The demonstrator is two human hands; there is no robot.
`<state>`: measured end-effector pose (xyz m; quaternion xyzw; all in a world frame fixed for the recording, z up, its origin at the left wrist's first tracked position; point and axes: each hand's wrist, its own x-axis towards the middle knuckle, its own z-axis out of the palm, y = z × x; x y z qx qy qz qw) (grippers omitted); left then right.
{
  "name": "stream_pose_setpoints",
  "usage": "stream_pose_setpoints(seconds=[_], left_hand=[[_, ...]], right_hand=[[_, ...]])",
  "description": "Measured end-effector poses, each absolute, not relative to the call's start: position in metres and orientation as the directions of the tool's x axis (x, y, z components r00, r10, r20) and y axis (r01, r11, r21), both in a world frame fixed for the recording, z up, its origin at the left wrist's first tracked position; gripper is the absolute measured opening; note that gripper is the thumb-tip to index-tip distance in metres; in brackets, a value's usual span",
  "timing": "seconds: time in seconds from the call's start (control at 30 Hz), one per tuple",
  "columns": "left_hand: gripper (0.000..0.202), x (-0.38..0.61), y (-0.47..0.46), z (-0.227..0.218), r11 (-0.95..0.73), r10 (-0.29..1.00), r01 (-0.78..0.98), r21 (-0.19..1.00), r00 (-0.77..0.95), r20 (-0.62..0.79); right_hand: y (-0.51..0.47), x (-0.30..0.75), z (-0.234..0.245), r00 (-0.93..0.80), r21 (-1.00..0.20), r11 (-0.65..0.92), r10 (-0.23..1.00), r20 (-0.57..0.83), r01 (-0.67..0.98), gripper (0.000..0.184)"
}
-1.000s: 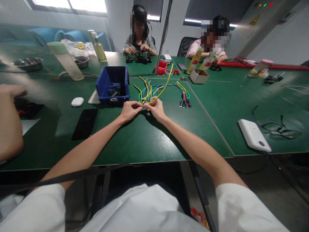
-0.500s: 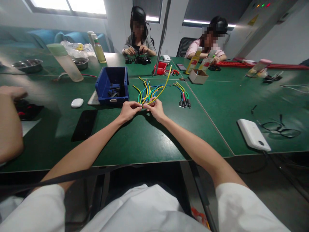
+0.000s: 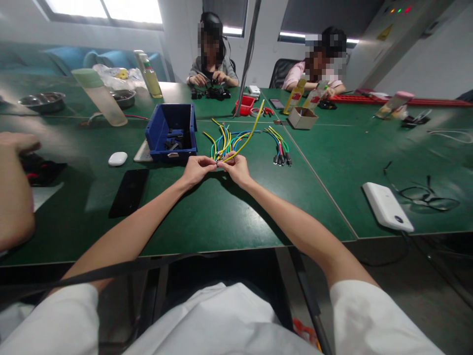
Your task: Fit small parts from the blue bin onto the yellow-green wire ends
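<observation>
Both hands meet over the green table at the front of a loose pile of yellow, blue and green wires (image 3: 224,135). My right hand (image 3: 236,170) pinches a yellow wire (image 3: 251,133) near its lower end; the rest of it curves up to the right. Fingertips of my left hand (image 3: 197,170) are pressed together at that same end, on a small part too hidden to name. To the right lies a separate bundle of wires (image 3: 279,143) with black sleeves and ring terminals. A blue bin (image 3: 173,154) left of the pile holds small black pieces.
A black phone (image 3: 129,193) and a white case (image 3: 117,159) lie left of my forearm. On the right are a white power bank (image 3: 387,207) and glasses (image 3: 428,197). Another person's arm (image 3: 15,192) rests at the left edge. Two people sit across the table. A small cardboard box (image 3: 303,120) stands beyond the bundle.
The hands stay together at the wire's end with barely any shift. The yellow wire's free end has tipped very slightly to the right.
</observation>
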<state>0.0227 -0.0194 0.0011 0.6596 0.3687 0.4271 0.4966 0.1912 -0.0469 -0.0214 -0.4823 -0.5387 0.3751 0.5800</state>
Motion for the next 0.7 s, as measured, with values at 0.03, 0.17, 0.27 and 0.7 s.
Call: stream_pose_setpoints(seconds=[0.03,0.17,0.27,0.7], left_hand=[[0.044,0.0232,-0.0201,0.0007,-0.263,0.907,0.076,0.962,0.36,0.219],[0.042,0.0241,-0.0214,-0.0003,-0.326,0.898,0.114,0.938,0.347,0.27],[0.041,0.0235,-0.0201,-0.0006,-0.304,0.9,0.096,0.948,0.356,0.252],[0.046,0.0223,-0.0179,-0.0018,-0.254,0.902,0.072,0.965,0.378,0.209]], right_hand=[[-0.0475,0.1913,-0.0208,0.138,-0.963,0.251,0.955,0.263,0.1,0.033],[-0.05,0.1911,-0.0175,0.151,-0.961,0.258,0.951,0.271,0.103,0.032],[-0.0508,0.1911,-0.0161,0.152,-0.954,0.265,0.946,0.285,0.139,0.029],[-0.0482,0.1917,-0.0205,0.144,-0.953,0.267,0.947,0.287,0.142,0.026]])
